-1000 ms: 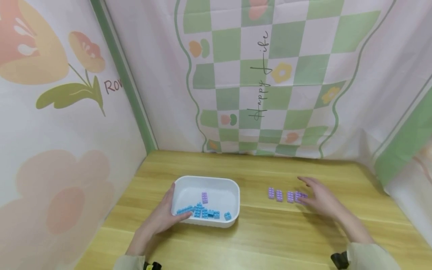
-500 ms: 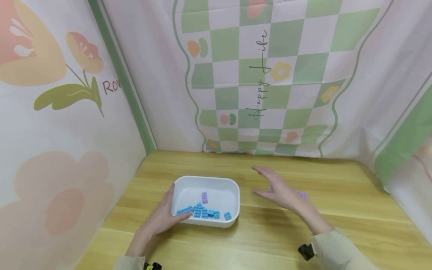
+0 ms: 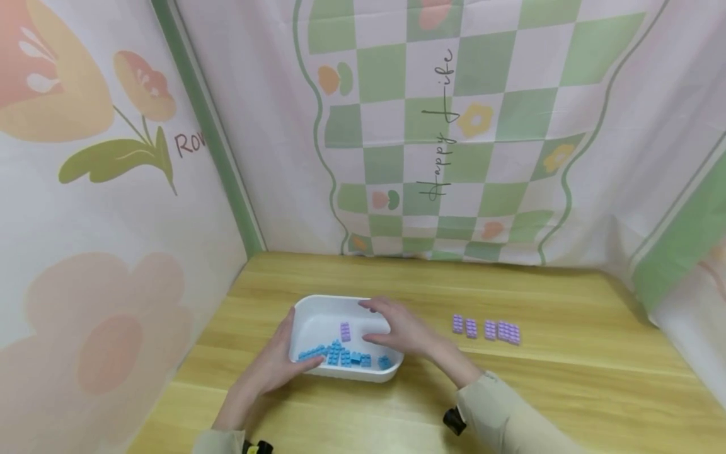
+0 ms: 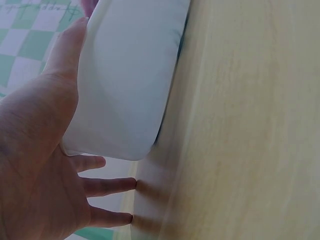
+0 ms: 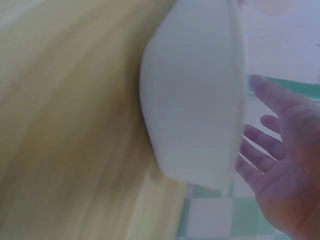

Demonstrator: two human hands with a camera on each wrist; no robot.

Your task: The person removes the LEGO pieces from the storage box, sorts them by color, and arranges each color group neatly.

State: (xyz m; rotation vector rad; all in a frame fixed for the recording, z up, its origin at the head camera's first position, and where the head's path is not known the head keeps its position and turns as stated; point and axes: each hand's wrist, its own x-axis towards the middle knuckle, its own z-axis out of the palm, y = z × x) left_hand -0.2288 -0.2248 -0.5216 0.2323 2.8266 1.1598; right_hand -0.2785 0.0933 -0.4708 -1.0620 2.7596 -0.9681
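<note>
A white plastic bin stands on the table, with several light blue toy bricks along its near side and one purple toy brick further back. My left hand holds the bin's near left corner, thumb over the near rim, fingers along the left side. In the left wrist view several of its fingers stretch past the bin's wall. Above the bin's right end hovers my right hand, thumb and fingers spread with nothing between them. It hides part of the right rim.
Several purple toy bricks lie in a row on the wooden table, right of the bin. Behind the table hangs a checkered curtain. A flowered fabric wall borders the left side.
My right hand has moved left from the purple brick row to above the bin's right end, uncovering the row. My left hand and the bin have stayed put.
</note>
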